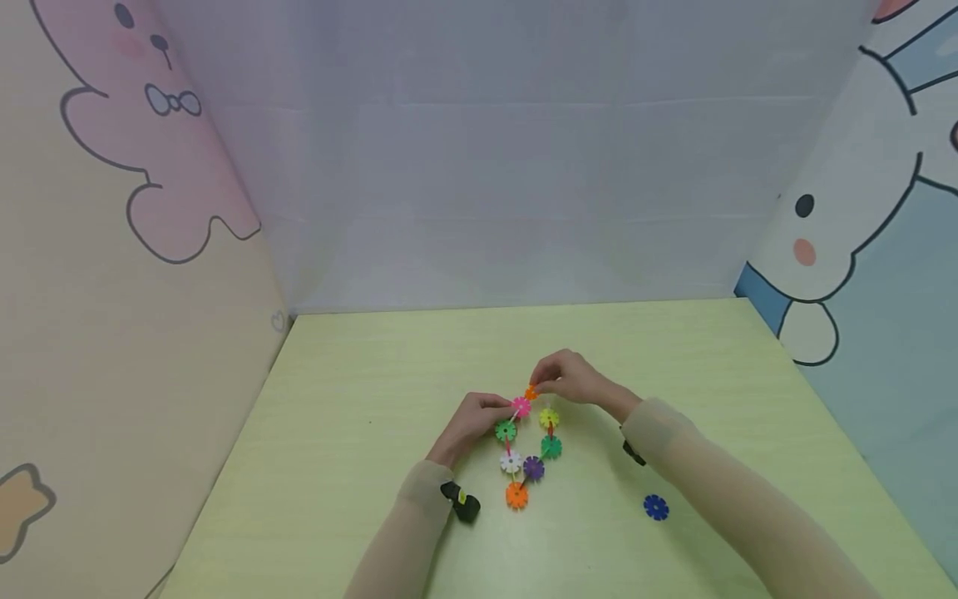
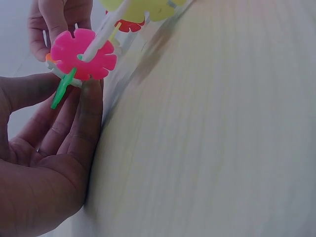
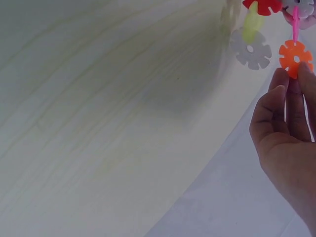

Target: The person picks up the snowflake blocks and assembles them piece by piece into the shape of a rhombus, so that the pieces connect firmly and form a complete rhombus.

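Notched plastic snowflake discs interlock in a curved chain with two separate ends near the hands. My left hand (image 1: 473, 423) pinches the chain at a pink snowflake disc (image 2: 85, 49); a green disc (image 2: 63, 90) stands edge-on close to it. With thumb and fingertips my right hand (image 3: 291, 121) grips the orange end disc (image 3: 296, 55), joined to an edge-on pink disc (image 3: 296, 23). At the other end, a pale translucent disc (image 3: 251, 51) hangs from a yellow one (image 3: 254, 22). The lower bend holds a purple disc (image 1: 534, 467) and another orange disc (image 1: 516, 496).
A loose dark blue snowflake disc (image 1: 656, 507) lies on the pale yellow table (image 1: 337, 516), below the right forearm. A pale curtain (image 1: 509, 208) hangs behind the table, and walls with cartoon animals flank it. Each wrist wears a black strap camera.
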Motion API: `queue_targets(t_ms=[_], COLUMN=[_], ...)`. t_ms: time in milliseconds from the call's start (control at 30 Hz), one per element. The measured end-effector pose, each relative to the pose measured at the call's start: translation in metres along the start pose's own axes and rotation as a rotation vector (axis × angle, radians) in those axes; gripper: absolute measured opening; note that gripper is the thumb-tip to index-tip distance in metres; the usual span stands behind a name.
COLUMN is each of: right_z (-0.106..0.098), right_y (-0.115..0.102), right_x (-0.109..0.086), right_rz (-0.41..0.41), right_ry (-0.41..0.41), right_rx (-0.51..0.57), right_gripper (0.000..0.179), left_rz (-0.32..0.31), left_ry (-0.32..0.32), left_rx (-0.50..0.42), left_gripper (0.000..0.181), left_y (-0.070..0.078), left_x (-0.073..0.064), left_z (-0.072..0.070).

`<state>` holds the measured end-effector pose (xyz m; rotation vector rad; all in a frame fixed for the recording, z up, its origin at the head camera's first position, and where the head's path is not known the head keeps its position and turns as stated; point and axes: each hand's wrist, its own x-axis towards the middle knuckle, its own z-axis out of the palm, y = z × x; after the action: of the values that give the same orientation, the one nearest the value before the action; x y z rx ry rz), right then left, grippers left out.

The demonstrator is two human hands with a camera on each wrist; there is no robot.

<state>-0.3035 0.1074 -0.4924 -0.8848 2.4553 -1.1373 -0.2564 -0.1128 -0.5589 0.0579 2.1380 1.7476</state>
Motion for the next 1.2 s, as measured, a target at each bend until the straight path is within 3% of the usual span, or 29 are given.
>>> queue_targets(t_ms=[400,533,767,1200], right_z=[-0.003,-0.002,-0.001,-0.002], right_y=[0.004,0.004,0.005,0.003], right_x=[0.006,0.009,0.012,0.016], right_rz=[-0.030,-0.024,-0.005,-0.050], right_ry=[-0.083,-0.091,-0.108,-0.125], right_rx=[-0.001,-0.021,-0.048,-0.081], right_gripper=[0.004,0.004,0.005,0.004], left_rz=[0.020,0.023,0.010,0.036], left_ry=[-0.012,-0.016,-0.005,0.007], left_rx=[-0.004,-0.018,-0.001,0.000], left_gripper=[0.018,0.018,0.017,0.019], left_y=[-0.002,0.002,-0.003,-0.003], left_x=[0.000,-0.004,-0.001,-0.002], left_z=[0.000,0.000,0.000,0.000])
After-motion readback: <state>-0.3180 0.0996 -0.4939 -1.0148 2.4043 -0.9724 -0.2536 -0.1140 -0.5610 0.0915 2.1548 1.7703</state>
